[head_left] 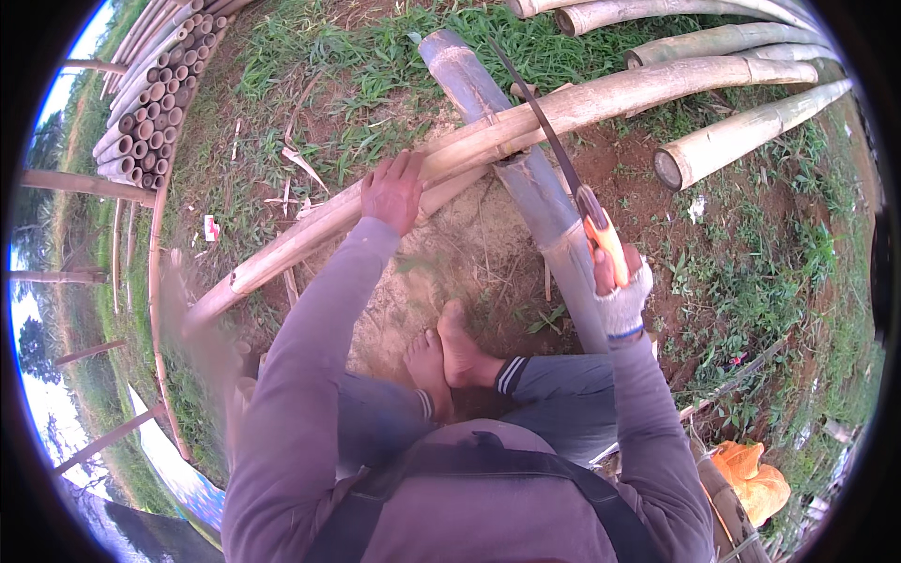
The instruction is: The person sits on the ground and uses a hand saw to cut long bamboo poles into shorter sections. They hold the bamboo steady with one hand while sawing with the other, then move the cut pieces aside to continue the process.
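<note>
A long pale bamboo pole (638, 91) slants across in front of me, from the lower left to the upper right. It rests over a thicker grey bamboo log (554, 202) lying on the ground. My left hand (392, 192) is bare, with its fingers closed over the top of the pole left of the log. In a white fingerless glove, my right hand (621, 293) grips the orange handle of a handsaw (556, 141). The saw's dark blade crosses the pole close to where it lies on the log. Whether its teeth have cut in cannot be made out.
More bamboo poles (741, 136) lie at the upper right. A stack of cut bamboo (155, 131) stands at the far left beside a bamboo rail (158, 310). An orange cloth-like item (751, 479) is at the lower right. My bare feet (460, 352) are below the pole.
</note>
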A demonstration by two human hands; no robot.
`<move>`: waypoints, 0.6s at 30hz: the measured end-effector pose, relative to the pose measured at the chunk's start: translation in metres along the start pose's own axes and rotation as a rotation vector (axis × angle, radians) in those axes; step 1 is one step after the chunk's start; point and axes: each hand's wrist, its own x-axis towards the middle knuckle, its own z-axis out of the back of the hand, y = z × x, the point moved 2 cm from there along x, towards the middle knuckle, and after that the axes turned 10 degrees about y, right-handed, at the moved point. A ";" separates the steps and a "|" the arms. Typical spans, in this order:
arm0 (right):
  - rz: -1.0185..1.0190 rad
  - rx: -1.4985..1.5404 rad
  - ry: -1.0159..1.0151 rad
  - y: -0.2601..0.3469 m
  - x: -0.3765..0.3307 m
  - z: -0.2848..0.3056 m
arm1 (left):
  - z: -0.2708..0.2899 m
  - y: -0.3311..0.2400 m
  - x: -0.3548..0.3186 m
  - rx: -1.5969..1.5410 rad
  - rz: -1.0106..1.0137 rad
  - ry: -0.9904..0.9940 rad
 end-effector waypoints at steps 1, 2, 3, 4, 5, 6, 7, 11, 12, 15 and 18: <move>0.048 -0.068 -0.010 0.000 0.021 -0.006 | 0.001 -0.005 -0.001 0.022 -0.021 -0.031; 0.100 -0.126 -0.026 0.003 0.036 -0.014 | -0.001 -0.004 -0.006 0.057 -0.041 -0.067; 0.038 0.016 -0.043 0.014 0.043 -0.018 | 0.002 -0.002 -0.007 0.095 -0.059 -0.108; 0.087 0.008 -0.067 0.013 0.044 -0.017 | 0.002 -0.006 -0.016 0.084 -0.044 -0.093; 0.136 0.000 -0.092 0.006 0.044 -0.020 | 0.002 -0.013 -0.027 0.073 -0.029 -0.077; 0.186 -0.008 -0.109 -0.002 0.045 -0.021 | -0.001 -0.019 -0.040 0.060 -0.007 -0.060; 0.106 0.024 -0.089 -0.004 0.043 -0.023 | -0.010 -0.022 -0.056 0.068 -0.040 -0.006; 0.088 0.076 -0.065 0.022 0.046 -0.024 | -0.062 -0.025 -0.111 0.143 -0.173 0.161; 0.160 -0.018 -0.073 0.018 0.046 -0.023 | -0.071 -0.029 -0.112 0.170 -0.215 0.179; 0.198 -0.157 -0.028 0.003 0.043 -0.019 | -0.028 -0.049 -0.088 -0.062 -0.179 0.144; 0.038 0.025 -0.022 0.017 0.044 -0.025 | -0.008 -0.026 -0.046 -0.028 -0.110 -0.205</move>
